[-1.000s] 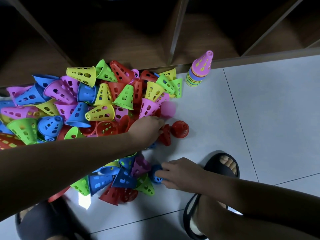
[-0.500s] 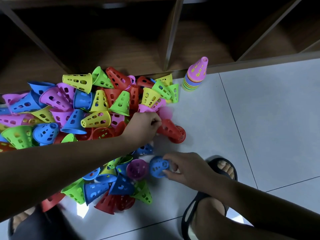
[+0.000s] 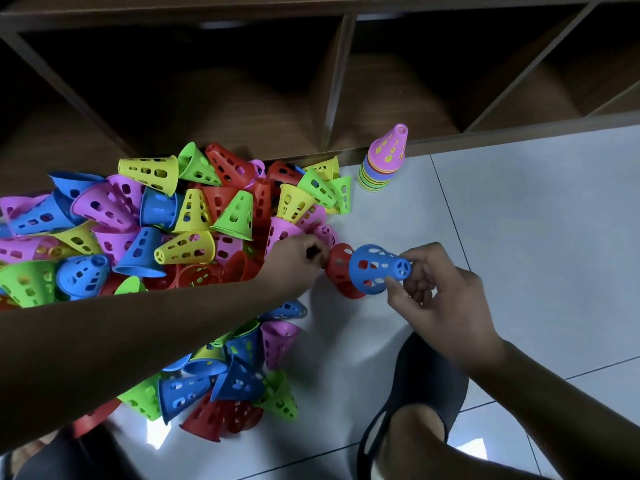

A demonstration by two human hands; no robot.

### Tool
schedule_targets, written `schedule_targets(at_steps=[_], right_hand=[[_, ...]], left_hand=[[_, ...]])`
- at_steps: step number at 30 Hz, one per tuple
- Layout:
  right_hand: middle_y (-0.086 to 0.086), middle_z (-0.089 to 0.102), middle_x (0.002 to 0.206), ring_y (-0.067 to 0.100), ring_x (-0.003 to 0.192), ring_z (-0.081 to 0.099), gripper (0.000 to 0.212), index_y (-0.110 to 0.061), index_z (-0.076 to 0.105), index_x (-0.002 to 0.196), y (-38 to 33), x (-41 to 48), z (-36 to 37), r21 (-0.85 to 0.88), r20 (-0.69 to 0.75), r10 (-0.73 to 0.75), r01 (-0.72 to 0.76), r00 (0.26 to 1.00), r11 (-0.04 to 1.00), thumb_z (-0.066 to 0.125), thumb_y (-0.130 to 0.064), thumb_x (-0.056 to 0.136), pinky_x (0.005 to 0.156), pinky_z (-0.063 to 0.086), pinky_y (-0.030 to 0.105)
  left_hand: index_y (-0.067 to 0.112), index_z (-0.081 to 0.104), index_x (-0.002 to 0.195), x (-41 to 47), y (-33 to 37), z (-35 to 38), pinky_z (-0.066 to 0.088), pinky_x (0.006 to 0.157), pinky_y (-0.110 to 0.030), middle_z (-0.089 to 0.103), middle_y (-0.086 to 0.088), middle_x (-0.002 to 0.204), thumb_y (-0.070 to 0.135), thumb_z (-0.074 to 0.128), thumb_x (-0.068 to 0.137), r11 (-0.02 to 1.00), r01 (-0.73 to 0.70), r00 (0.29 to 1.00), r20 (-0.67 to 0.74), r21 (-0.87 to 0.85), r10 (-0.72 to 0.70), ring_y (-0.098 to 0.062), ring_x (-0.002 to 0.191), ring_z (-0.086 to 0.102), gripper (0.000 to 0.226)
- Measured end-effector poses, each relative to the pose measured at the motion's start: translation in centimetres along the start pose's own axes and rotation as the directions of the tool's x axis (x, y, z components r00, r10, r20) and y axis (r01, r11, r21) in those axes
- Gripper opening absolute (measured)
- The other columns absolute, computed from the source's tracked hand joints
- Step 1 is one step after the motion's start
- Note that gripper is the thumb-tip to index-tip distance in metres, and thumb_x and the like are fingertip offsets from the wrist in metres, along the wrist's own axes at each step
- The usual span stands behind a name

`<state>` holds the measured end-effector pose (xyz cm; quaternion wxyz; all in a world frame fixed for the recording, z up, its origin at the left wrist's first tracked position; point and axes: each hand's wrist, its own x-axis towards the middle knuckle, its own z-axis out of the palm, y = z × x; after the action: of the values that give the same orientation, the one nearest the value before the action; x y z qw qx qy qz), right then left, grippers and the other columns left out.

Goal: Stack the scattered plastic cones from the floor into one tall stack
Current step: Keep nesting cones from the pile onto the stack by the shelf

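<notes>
A big heap of perforated plastic cones (image 3: 166, 237) in red, blue, yellow, green and pink covers the floor at the left. A short stack of cones (image 3: 382, 161) with a pink one on top stands upright by the shelf. My right hand (image 3: 436, 299) pinches a blue cone (image 3: 375, 270) by its narrow end, lifted off the floor. Just behind the blue cone, my left hand (image 3: 298, 254) grips a red cone (image 3: 341, 268) at the heap's right edge.
A dark wooden shelf unit (image 3: 332, 81) with open compartments runs along the back. Pale floor tiles (image 3: 519, 237) lie to the right. My foot in a black sandal (image 3: 415, 403) is planted at the bottom right, and a second smaller cluster of cones (image 3: 235, 382) lies under my left forearm.
My right hand has lifted the blue cone from the floor and brought it up beside the red cone. My left hand stays at the heap's edge on the red cone.
</notes>
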<state>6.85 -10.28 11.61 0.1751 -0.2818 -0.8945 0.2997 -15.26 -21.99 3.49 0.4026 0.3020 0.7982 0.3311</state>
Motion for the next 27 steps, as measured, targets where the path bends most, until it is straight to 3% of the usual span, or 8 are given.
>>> schedule_targets(at_steps=[4, 10, 12, 15, 18, 21, 23, 27], right_hand=[[-0.008, 0.054, 0.066, 0.014, 0.053, 0.057, 0.029, -0.017, 0.060, 0.104, 2.0, 0.2, 1.8, -0.180, 0.069, -0.051, 0.063, 0.996, 0.982, 0.078, -0.030, 0.084, 0.048, 0.050, 0.033], [-0.012, 0.053, 0.064, 0.015, 0.053, 0.058, 0.032, -0.015, 0.062, 0.108, 2.9, 0.5, 4.0, -0.169, 0.110, -0.045, 0.063, 0.993, 0.984, 0.081, -0.028, 0.086, 0.048, 0.051, 0.034], [-0.010, 0.056, 0.065, 0.015, 0.054, 0.060, 0.030, -0.014, 0.062, 0.107, 2.5, 0.8, 3.6, -0.136, 0.047, -0.018, 0.024, 0.999, 0.990, 0.080, -0.025, 0.086, 0.050, 0.052, 0.036], [-0.009, 0.056, 0.065, 0.016, 0.054, 0.058, 0.032, -0.013, 0.061, 0.106, 2.0, 1.0, 2.4, -0.114, -0.014, -0.006, 0.005, 1.000, 0.993, 0.084, -0.022, 0.085, 0.051, 0.053, 0.036], [-0.009, 0.054, 0.063, 0.014, 0.051, 0.055, 0.032, -0.012, 0.061, 0.103, 1.9, 0.5, 1.5, -0.139, -0.012, -0.039, 0.037, 0.999, 0.990, 0.083, -0.023, 0.084, 0.048, 0.050, 0.034], [-0.007, 0.053, 0.062, 0.015, 0.048, 0.055, 0.029, -0.011, 0.061, 0.100, 2.2, -0.3, 1.5, -0.188, 0.019, -0.070, 0.072, 0.997, 0.979, 0.074, -0.032, 0.085, 0.045, 0.047, 0.030], [-0.007, 0.052, 0.061, 0.016, 0.046, 0.054, 0.032, -0.011, 0.060, 0.098, 2.7, -0.7, 1.8, -0.245, 0.065, -0.077, 0.091, 0.995, 0.965, 0.070, -0.038, 0.084, 0.044, 0.043, 0.028], [-0.007, 0.053, 0.057, 0.021, 0.044, 0.051, 0.033, -0.014, 0.058, 0.102, 4.4, -1.1, 3.3, -0.339, 0.140, -0.031, 0.077, 0.990, 0.938, 0.078, -0.031, 0.083, 0.043, 0.043, 0.028]], left_hand=[[0.020, 0.073, 0.091, 0.1, -0.2, 0.7, 0.052, 0.071, -0.027, 0.067, 0.013, 0.075, 0.008, 0.061, 0.103, 0.999, 0.027, 0.998, 0.061, 0.026, -0.029, -0.009, 0.070, 0.062, 0.021], [0.011, 0.072, 0.099, 0.3, -0.6, 1.1, 0.059, 0.082, -0.038, 0.068, 0.000, 0.078, 0.020, 0.063, 0.106, 0.997, 0.069, 0.996, 0.062, -0.023, -0.067, -0.020, 0.079, 0.065, 0.015], [0.012, 0.070, 0.101, 0.5, -0.5, 0.9, 0.059, 0.074, -0.037, 0.067, 0.000, 0.074, 0.021, 0.060, 0.107, 0.995, 0.067, 0.997, 0.053, -0.074, -0.063, -0.017, 0.070, 0.064, 0.014], [0.015, 0.069, 0.098, 0.6, 0.0, 0.9, 0.049, 0.054, -0.025, 0.065, 0.002, 0.068, 0.016, 0.058, 0.108, 0.990, 0.068, 0.997, 0.047, -0.123, -0.063, -0.005, 0.052, 0.058, 0.015], [0.006, 0.071, 0.100, 0.3, 0.5, 1.8, 0.041, 0.048, -0.014, 0.064, 0.008, 0.062, 0.008, 0.057, 0.107, 0.986, 0.056, 0.995, 0.094, -0.154, -0.042, 0.001, 0.047, 0.053, 0.016], [0.009, 0.074, 0.102, 0.1, 0.9, 2.9, 0.045, 0.057, -0.011, 0.072, 0.010, 0.070, 0.005, 0.058, 0.105, 0.989, 0.029, 0.990, 0.140, -0.145, -0.008, 0.003, 0.058, 0.061, 0.017], [0.015, 0.076, 0.102, 0.2, 0.9, 3.4, 0.049, 0.064, -0.015, 0.076, 0.005, 0.080, 0.007, 0.058, 0.104, 0.995, 0.025, 0.986, 0.168, -0.099, -0.008, -0.005, 0.069, 0.068, 0.020], [0.018, 0.075, 0.117, -0.3, 0.5, 2.9, 0.055, 0.077, -0.024, 0.073, 0.008, 0.091, 0.017, 0.063, 0.104, 0.992, -0.079, 0.981, 0.186, 0.099, 0.060, -0.011, 0.083, 0.071, 0.018]])
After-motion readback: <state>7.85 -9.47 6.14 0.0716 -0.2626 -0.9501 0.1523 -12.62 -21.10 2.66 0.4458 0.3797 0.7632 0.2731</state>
